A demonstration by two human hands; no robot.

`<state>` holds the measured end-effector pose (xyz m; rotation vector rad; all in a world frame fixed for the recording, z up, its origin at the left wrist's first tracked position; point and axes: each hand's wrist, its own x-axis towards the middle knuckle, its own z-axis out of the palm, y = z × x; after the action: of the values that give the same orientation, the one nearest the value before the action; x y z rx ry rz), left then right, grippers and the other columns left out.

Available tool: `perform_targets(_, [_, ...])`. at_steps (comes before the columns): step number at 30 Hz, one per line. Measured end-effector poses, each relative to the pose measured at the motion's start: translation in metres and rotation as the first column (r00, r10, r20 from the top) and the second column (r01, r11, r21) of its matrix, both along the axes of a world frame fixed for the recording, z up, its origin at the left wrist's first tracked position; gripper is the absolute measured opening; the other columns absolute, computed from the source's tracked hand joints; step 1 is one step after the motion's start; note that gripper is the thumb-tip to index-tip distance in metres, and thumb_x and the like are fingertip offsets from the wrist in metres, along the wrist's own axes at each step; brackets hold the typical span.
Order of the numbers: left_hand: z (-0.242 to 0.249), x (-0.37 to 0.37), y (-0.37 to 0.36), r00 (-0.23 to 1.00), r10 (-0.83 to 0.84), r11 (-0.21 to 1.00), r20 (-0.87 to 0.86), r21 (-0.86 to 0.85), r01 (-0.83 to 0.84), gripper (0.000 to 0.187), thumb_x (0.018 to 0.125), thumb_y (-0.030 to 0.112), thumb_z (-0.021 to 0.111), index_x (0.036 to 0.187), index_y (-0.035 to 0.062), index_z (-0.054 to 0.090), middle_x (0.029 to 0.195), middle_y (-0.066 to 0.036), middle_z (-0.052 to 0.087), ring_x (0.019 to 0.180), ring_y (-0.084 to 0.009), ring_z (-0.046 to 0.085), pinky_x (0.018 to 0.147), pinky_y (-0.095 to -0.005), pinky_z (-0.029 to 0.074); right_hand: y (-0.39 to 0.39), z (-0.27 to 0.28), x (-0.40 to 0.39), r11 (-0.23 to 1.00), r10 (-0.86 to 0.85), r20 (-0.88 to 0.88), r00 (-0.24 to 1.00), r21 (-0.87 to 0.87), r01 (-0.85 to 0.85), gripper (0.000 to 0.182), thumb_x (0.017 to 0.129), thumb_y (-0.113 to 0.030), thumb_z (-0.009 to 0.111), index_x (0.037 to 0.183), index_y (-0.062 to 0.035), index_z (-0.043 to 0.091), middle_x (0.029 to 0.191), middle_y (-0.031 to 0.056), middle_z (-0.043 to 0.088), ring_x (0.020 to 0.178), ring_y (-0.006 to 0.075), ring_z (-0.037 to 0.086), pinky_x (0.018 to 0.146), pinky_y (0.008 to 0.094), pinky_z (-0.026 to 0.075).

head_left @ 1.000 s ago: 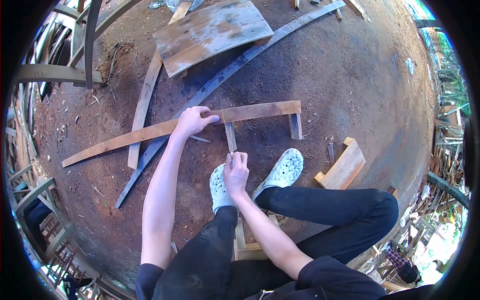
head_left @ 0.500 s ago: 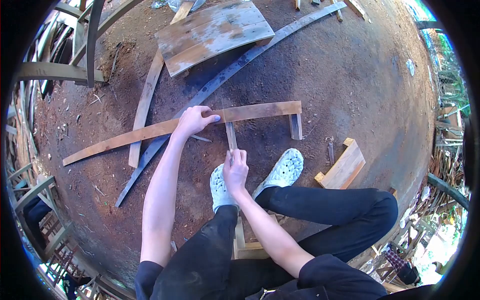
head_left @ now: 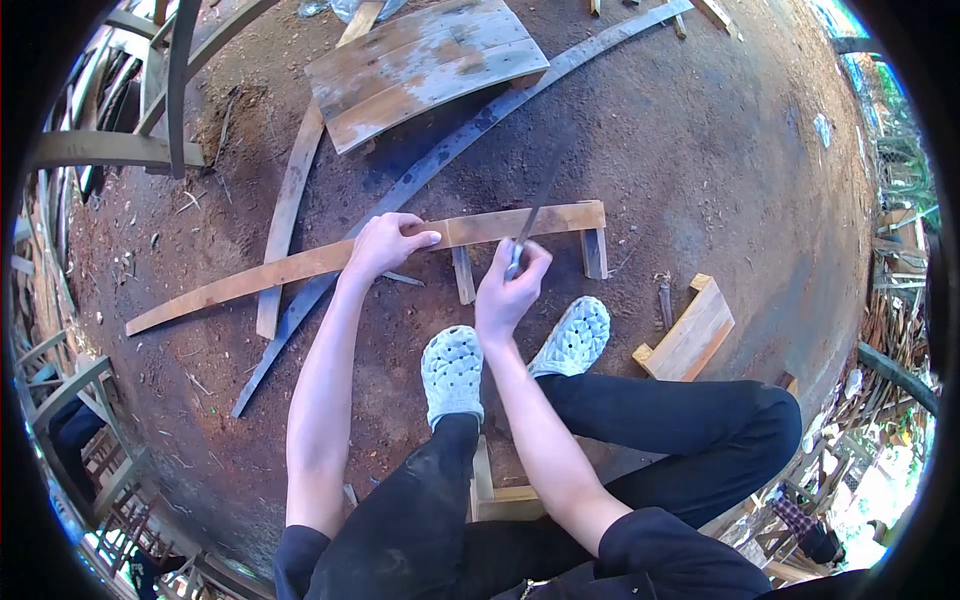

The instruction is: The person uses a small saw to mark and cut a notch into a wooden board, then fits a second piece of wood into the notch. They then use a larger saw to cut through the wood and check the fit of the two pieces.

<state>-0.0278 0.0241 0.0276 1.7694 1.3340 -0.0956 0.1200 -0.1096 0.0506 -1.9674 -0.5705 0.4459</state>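
A long, narrow wooden plank (head_left: 290, 268) lies across the middle, its right end resting on short wooden supports (head_left: 594, 254). My left hand (head_left: 388, 243) grips the plank near its middle, thumb along the top and fingers curled over the far edge. A thin line crosses the wood just right of that thumb. My right hand (head_left: 512, 290) is closed round the grey handle of a handsaw (head_left: 538, 200). Its dark, narrow blade points away from me and overlaps the right part of the plank in this view.
A slatted wooden panel (head_left: 425, 70) lies ahead on the dirt ground. Two more long boards (head_left: 440, 155) cross under or beyond the plank. A small wooden piece with end blocks (head_left: 690, 330) lies right of my shoes (head_left: 452, 375). Wooden frames (head_left: 120, 148) stand at the left.
My right hand has moved forward and right with the handsaw, away from the line beside my left thumb. My left hand keeps its hold on the plank.
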Motion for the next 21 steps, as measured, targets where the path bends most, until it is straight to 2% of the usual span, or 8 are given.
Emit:
perform_targets(2, [0.013,0.003,-0.001,1.000,0.025,1.000,0.013,-0.005,-0.025,0.052,0.084,0.053,0.077,0.109,0.0074,0.078,0.097,-0.016,0.077,0.092,-0.0307,0.074,0.085,-0.0404,0.056,0.019,0.008,0.019,1.000,-0.029,-0.048,0.998,0.004,0.029,0.028,0.098,-0.022,0.071,0.107,0.0018,0.058,0.097,0.0157,0.062,0.089,0.0306,0.065,0.080,0.0434,0.052])
perform_targets(6, [0.050,0.015,0.002,0.992,0.115,0.993,0.046,0.006,-0.116,0.049,0.083,0.050,0.079,0.110,0.0084,0.078,0.096,-0.014,0.077,0.089,-0.0294,0.074,0.082,-0.0383,0.056,0.041,0.026,0.037,0.986,0.161,0.043,0.986,-0.045,-0.160,0.052,0.085,-0.031,0.085,0.119,-0.0003,0.060,0.107,0.0149,0.064,0.096,0.0286,0.068,0.081,0.0398,0.055])
perform_targets(8, [0.061,0.024,0.003,0.986,0.131,0.990,0.099,0.039,-0.136,0.048,0.083,0.047,0.079,0.110,0.0078,0.078,0.094,-0.014,0.077,0.087,-0.0291,0.074,0.081,-0.0378,0.056,0.050,0.043,0.037,0.953,0.299,0.376,0.877,-0.160,-0.256,0.061,0.079,-0.034,0.089,0.123,-0.0040,0.060,0.116,0.0134,0.061,0.101,0.0281,0.069,0.079,0.0408,0.059])
perform_targets(14, [0.121,0.076,0.010,0.966,0.167,0.983,0.197,0.043,-0.179,0.038,0.087,0.032,0.080,0.110,0.0027,0.076,0.088,-0.012,0.077,0.081,-0.0155,0.072,0.077,-0.0312,0.055,0.073,0.032,0.058,0.995,0.070,0.561,0.825,0.025,-0.101,0.071,0.076,-0.040,0.090,0.129,-0.0044,0.057,0.132,0.0155,0.053,0.107,0.0346,0.067,0.079,0.0423,0.061])
perform_targets(16, [0.134,0.087,0.013,0.970,0.154,0.987,0.190,0.025,-0.161,0.036,0.087,0.030,0.080,0.111,0.0026,0.076,0.088,-0.011,0.077,0.080,-0.0139,0.072,0.076,-0.0305,0.055,0.083,0.063,0.067,0.993,0.049,0.496,0.867,0.065,-0.094,0.055,0.085,-0.032,0.084,0.125,-0.0026,0.059,0.132,0.0152,0.053,0.109,0.0341,0.066,0.078,0.0435,0.060])
perform_targets(18, [0.142,0.097,0.016,0.953,0.139,0.983,0.269,0.079,-0.166,0.040,0.089,0.040,0.076,0.110,0.0068,0.078,0.086,-0.014,0.076,0.075,-0.0266,0.074,0.071,-0.0359,0.055,0.091,0.110,0.071,0.995,0.081,0.248,0.965,0.037,-0.093,0.030,0.096,-0.017,0.072,0.119,-0.0006,0.063,0.127,0.0165,0.055,0.119,0.0338,0.058,0.096,0.0435,0.051])
perform_targets(19, [0.150,0.104,0.015,0.951,0.132,0.986,0.279,0.066,-0.156,0.040,0.089,0.040,0.076,0.110,0.0068,0.078,0.086,-0.014,0.076,0.075,-0.0266,0.074,0.071,-0.0359,0.055,0.092,0.114,0.084,0.993,0.079,0.461,0.884,0.043,-0.111,0.026,0.097,-0.016,0.069,0.117,0.0002,0.062,0.125,0.0158,0.057,0.108,0.0364,0.066,0.080,0.0457,0.057])
perform_targets(21, [0.177,0.118,0.010,0.937,0.158,0.987,0.310,-0.024,-0.158,0.038,0.092,0.039,0.074,0.111,0.0070,0.078,0.083,-0.014,0.076,0.072,-0.0253,0.073,0.069,-0.0347,0.055,0.086,0.129,0.107,0.995,0.094,0.450,0.888,-0.005,-0.103,0.035,0.093,-0.022,0.075,0.118,-0.0013,0.062,0.125,0.0156,0.056,0.108,0.0365,0.065,0.082,0.0454,0.057])
